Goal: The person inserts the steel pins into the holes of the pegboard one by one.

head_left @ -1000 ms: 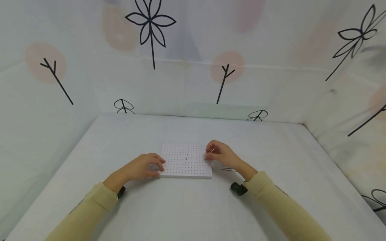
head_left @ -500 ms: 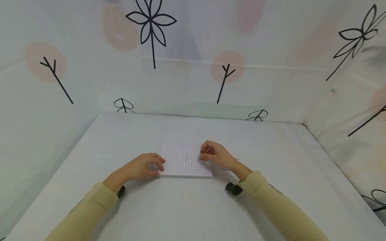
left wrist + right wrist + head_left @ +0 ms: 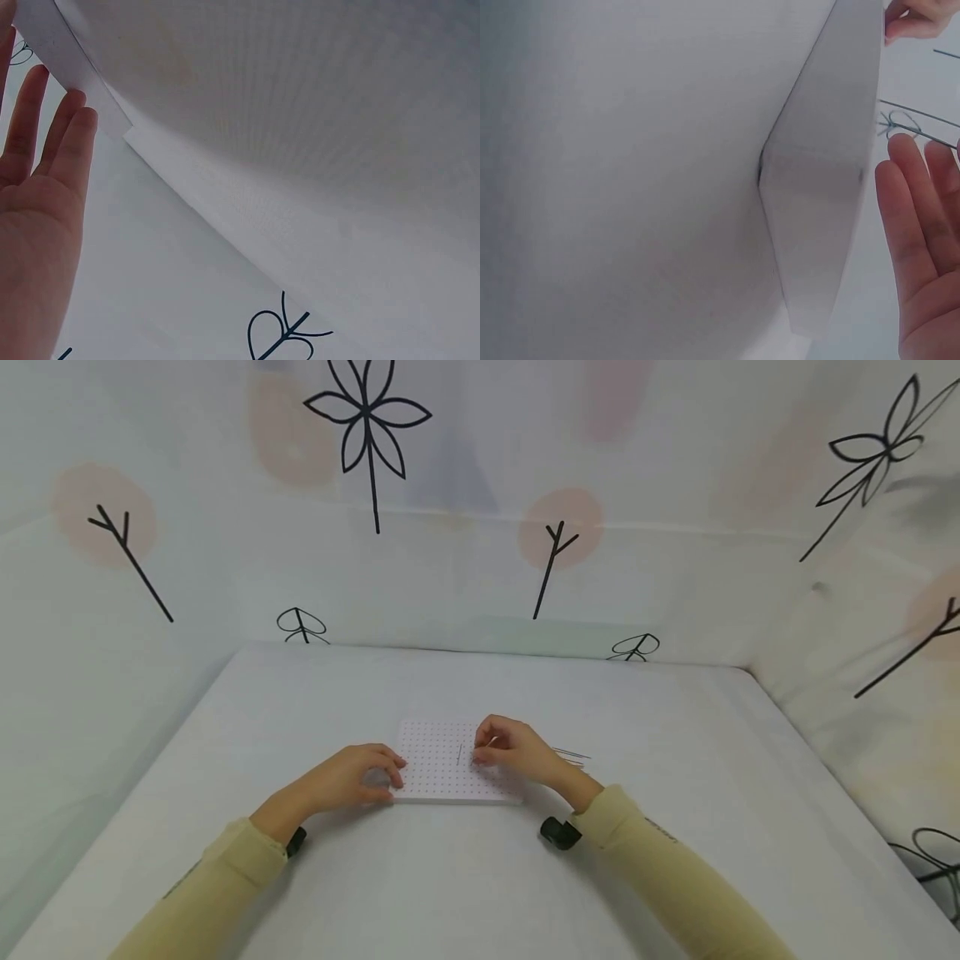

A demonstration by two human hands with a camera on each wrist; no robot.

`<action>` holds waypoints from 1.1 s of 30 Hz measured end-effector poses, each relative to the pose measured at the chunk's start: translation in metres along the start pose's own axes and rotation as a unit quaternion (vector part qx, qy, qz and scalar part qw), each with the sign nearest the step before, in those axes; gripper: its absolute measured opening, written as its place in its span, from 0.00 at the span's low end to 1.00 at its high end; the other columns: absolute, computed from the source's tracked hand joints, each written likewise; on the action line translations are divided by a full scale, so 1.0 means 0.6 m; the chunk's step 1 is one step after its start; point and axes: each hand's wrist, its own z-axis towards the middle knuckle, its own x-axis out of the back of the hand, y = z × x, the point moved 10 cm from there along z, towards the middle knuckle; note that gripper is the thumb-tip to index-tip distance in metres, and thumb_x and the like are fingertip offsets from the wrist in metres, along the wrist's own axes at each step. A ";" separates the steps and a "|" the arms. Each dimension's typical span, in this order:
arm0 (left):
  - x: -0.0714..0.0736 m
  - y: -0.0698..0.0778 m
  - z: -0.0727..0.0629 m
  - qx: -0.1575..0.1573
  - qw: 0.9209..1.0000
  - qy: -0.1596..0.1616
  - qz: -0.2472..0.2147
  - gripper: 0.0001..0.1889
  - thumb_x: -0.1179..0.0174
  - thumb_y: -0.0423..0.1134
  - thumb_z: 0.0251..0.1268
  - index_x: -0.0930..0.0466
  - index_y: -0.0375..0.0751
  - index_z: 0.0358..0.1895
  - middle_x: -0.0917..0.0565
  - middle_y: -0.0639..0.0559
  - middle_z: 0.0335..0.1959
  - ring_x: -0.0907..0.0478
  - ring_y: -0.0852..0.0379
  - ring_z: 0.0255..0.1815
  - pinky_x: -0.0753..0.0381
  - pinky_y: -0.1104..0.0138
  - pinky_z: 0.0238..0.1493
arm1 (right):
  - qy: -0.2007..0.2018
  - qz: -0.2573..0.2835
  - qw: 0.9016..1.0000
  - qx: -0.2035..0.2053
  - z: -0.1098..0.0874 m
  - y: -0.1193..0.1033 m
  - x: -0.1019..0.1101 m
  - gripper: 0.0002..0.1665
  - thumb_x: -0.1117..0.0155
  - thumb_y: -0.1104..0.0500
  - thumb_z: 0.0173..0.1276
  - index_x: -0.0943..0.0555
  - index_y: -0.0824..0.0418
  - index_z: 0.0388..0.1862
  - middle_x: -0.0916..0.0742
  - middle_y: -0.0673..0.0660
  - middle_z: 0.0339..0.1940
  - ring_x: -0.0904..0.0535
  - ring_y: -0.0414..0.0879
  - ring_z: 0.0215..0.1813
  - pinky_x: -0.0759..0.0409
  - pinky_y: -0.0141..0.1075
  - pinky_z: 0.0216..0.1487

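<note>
A square white pegboard [image 3: 431, 777] dotted with small holes lies flat on the white table. One thin dark stick [image 3: 460, 754] stands upright near its middle. Above the board's right half, just right of that stick, my right hand [image 3: 510, 747] pinches another thin stick [image 3: 941, 143] between thumb and fingers; part of it is hidden by the hand. My left hand [image 3: 352, 775] rests at the board's left edge, fingertips on the top and thumb by the near corner. In the left wrist view, fingers [image 3: 56, 135] of that hand lie fairly straight beside the board's side wall [image 3: 82, 79].
Several loose thin sticks [image 3: 572, 754] lie on the table right of the board, partly behind the right wrist. A dark wrist camera [image 3: 560, 833] hangs under the right wrist. White cloth walls [image 3: 450, 568] printed with plants enclose the table [image 3: 420, 893] at the back and sides.
My right hand has moved left across the board, from its right edge to beside the standing stick. More loose sticks now show behind the wrist. The left hand stays at the board's left edge.
</note>
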 end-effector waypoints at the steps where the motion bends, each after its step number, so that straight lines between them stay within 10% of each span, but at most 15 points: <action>1: 0.001 0.000 -0.001 -0.001 1.000 0.001 0.000 0.08 0.33 0.34 0.53 0.19 0.52 0.32 0.21 0.52 0.50 0.28 0.48 0.56 0.32 0.52 0.58 | -0.001 -0.001 1.000 0.000 0.002 0.000 -0.002 0.07 0.38 0.68 0.63 0.26 0.65 0.37 0.20 0.57 0.37 0.20 0.49 0.38 0.20 0.36 0.42; 17: 0.002 -0.001 -0.004 0.000 1.000 0.002 -0.007 0.08 0.32 0.34 0.52 0.19 0.52 0.33 0.22 0.53 0.50 0.28 0.49 0.56 0.32 0.53 0.58 | 0.003 -0.049 0.999 -0.010 -0.004 -0.064 -0.017 0.05 0.40 0.72 0.62 0.27 0.70 0.36 0.19 0.63 0.37 0.21 0.55 0.39 0.23 0.34 0.42; 33: 0.004 0.007 -0.004 -0.011 1.000 0.007 0.003 0.08 0.32 0.33 0.52 0.18 0.51 0.33 0.21 0.52 0.50 0.27 0.49 0.55 0.31 0.52 0.57 | -0.008 -0.069 0.998 -0.011 0.013 -0.002 -0.011 0.05 0.37 0.68 0.61 0.24 0.62 0.31 0.17 0.53 0.35 0.21 0.43 0.40 0.23 0.34 0.45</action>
